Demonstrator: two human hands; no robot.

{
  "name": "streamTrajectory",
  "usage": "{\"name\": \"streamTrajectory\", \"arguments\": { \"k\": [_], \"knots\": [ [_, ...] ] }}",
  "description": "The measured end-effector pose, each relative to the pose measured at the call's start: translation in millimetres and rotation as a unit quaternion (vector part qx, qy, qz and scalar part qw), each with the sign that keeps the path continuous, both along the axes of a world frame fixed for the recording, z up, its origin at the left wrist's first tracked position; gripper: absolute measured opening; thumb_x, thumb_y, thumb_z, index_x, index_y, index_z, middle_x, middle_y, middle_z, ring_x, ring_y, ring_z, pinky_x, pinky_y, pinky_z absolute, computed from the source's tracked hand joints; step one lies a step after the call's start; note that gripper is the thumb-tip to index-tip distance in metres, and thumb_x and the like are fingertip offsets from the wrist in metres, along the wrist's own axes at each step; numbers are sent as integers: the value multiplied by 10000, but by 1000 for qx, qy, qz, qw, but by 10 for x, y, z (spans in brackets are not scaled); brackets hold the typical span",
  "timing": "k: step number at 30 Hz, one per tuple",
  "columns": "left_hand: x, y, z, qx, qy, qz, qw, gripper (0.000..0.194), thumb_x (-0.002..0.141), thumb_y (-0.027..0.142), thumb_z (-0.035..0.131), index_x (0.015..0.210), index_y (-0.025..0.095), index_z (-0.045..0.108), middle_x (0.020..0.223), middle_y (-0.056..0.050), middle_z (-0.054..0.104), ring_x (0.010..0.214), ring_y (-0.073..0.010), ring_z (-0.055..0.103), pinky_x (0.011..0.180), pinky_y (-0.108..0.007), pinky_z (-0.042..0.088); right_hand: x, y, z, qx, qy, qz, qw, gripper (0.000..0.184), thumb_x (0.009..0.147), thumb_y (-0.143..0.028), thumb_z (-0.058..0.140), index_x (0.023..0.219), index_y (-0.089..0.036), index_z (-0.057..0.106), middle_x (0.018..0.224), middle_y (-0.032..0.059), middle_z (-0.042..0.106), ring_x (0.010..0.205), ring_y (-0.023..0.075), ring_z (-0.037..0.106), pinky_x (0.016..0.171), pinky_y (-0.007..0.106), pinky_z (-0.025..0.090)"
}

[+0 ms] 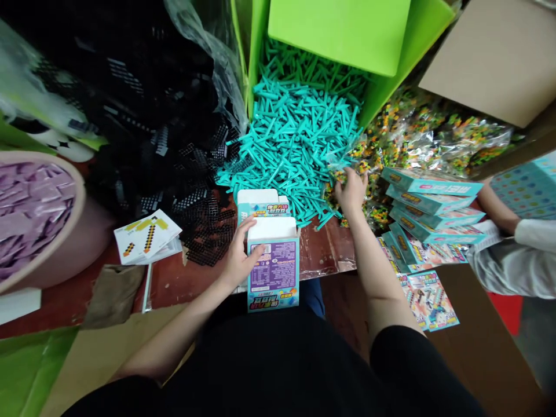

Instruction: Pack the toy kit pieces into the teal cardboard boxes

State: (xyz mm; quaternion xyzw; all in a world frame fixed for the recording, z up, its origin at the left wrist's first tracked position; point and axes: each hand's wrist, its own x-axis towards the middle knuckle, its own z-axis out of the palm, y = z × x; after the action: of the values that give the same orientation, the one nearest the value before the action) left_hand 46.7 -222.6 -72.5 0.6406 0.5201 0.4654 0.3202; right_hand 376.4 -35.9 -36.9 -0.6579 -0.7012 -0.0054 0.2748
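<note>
Head view: a printed teal carton (273, 275) stands open-flapped at the edge of a red-brown table (324, 252), its contents unseen, held by the partly curled left hand (238, 259). A clear bag of mixed beads (373, 174) is pinched by the right hand (351, 191). Teal plastic sticks (295, 133) are heaped beyond; closed cartons (430, 200) crowd the right, leaving little room.

Worn red-brown table (169, 289); on it, spilled teal plastic sticks (304, 213), black lattice pieces (204, 231), printed leaflet (147, 236).
</note>
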Motion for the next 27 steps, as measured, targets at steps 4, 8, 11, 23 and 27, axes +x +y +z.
{"name": "streamTrajectory", "arguments": {
  "k": [4,8,11,23,27],
  "knots": [
    [-120,79,-66,-6,7,48,999,644,922,403,585,1489,253,320,1552,-147,395,1453,-285,401,1186,-467,384,-88,-223,58,25,274,30,961,401,855,-405,603,1202,-204,588,1141,118,680,1037,270,663,956,459,535],
    [-178,425,142,27,67,91,993,568,904,458,621,1405,237,470,1586,-151,349,1468,-326,364,1192,-515,352,-446,-687,83,-68,457,111,880,461,757,-513,732,1124,-267,604,982,44,700,845,217,697,791,368,587],
    [-26,716,363,-24,-72,-49,996,487,922,512,592,1287,190,560,1277,-155,651,1143,-265,662,973,-435,549,-762,-971,111,-135,505,145,840,480,712,-537,779,1077,-273,613,946,39,701,805,209,689,755,351,583],
    [337,786,537,-138,-304,-139,932,300,834,444,708,897,160,632,851,-46,711,734,-126,669,608,-227,533,-828,-1249,179,-199,614,121,754,393,630,-478,880,913,-267,708,852,15,717,745,180,677,705,312,571],
    [337,776,571,-94,-192,-85,973,179,870,318,632,799,154,644,727,-20,691,659,-114,634,627,-240,497,-704,-1302,291,-172,540,119,815,373,687,-479,846,949,-251,708,839,18,701,709,163,642,672,295,544]
  ]
}}
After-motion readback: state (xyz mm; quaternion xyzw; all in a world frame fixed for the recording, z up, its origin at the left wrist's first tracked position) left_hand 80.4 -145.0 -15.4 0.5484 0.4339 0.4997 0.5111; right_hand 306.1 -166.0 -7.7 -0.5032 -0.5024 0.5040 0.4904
